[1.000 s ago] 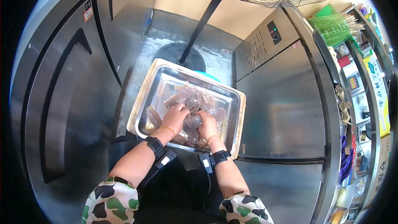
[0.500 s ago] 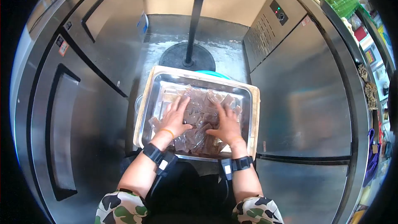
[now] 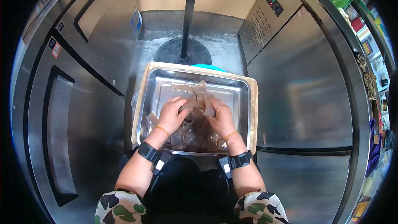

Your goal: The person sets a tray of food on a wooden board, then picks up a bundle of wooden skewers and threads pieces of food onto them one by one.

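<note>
A shallow steel tray [image 3: 224, 84] holds a heap of translucent brownish jelly-like pieces [image 3: 188, 137], cut flat and glossy. Both hands are inside it, above the heap. My left hand [image 3: 172, 114] curls its fingers around some of these pieces on the left side. Facing it, my right hand [image 3: 220, 118] grips more pieces, and a pale slab bends between thumb and fingers. Several pieces stick up between the two hands, and one flat strip [image 3: 182, 88] lies farther back. The undersides of my fingers are hidden.
The tray rests on a wooden board [image 3: 253, 99]. Behind stands a black pole on a round base [image 3: 182, 52], with a turquoise rim [image 3: 209, 67] beside it. Steel cabinets flank me at left [image 3: 95, 112] and right [image 3: 302, 91]. Cluttered shelves [image 3: 375, 58] line the far right.
My hands have gone from spread flat on the pieces to curled around them. The pieces have been gathered toward the near side and middle, baring the tray's far and right floor.
</note>
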`<state>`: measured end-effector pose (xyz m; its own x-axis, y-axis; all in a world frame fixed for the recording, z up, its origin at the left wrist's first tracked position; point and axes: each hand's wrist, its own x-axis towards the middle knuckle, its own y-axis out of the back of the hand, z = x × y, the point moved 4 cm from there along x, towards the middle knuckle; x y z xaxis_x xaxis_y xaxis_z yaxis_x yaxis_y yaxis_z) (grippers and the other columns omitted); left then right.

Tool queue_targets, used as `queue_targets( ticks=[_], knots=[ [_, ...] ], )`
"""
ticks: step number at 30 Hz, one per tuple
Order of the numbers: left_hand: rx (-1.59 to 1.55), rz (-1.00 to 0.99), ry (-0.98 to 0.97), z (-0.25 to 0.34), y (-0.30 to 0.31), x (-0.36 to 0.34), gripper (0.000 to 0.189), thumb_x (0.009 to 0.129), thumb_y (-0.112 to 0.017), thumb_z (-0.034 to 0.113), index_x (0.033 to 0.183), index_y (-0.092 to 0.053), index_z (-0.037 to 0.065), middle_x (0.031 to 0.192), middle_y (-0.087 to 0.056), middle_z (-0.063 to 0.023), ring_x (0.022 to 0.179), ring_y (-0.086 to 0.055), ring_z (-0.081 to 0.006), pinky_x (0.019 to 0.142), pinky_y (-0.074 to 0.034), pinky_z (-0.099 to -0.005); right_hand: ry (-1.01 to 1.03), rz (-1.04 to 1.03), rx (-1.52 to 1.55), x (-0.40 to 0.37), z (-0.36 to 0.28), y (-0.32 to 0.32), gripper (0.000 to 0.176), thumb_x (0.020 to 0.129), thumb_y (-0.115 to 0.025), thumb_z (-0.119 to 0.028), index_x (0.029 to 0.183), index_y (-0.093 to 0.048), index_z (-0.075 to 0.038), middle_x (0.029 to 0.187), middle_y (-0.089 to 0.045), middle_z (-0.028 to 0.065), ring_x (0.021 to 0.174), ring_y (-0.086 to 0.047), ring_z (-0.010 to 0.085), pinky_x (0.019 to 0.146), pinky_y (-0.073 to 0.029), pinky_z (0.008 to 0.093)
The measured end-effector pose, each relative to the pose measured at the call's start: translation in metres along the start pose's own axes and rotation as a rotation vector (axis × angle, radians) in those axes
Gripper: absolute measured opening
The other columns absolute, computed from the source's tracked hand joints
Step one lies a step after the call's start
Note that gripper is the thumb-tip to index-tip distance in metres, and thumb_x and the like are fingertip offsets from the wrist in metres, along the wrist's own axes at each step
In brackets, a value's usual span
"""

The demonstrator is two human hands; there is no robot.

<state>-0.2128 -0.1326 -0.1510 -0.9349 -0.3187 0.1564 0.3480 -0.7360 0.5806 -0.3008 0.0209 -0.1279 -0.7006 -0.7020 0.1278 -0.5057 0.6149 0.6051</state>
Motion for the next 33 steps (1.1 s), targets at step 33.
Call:
queue_targets(
  ticks=[33],
  knots=[
    [0.193, -0.070, 0.091, -0.006, -0.012, -0.012, 0.033, 0.064, -0.058, -0.007, 0.093, -0.061, 0.007, 0.101, -0.060, -0.0145, 0.095, -0.057, -0.0332, 0.084, -0.046, -0.0388, 0.013, -0.048, -0.364, -0.009, 0.000, -0.050, 0.039, 0.069, -0.058, 0.000, 0.107, -0.055, -0.009, 0.118, -0.048, 0.0183, 0.098, -0.052, 0.0375, 0.083, -0.047, 0.0409]
  ],
)
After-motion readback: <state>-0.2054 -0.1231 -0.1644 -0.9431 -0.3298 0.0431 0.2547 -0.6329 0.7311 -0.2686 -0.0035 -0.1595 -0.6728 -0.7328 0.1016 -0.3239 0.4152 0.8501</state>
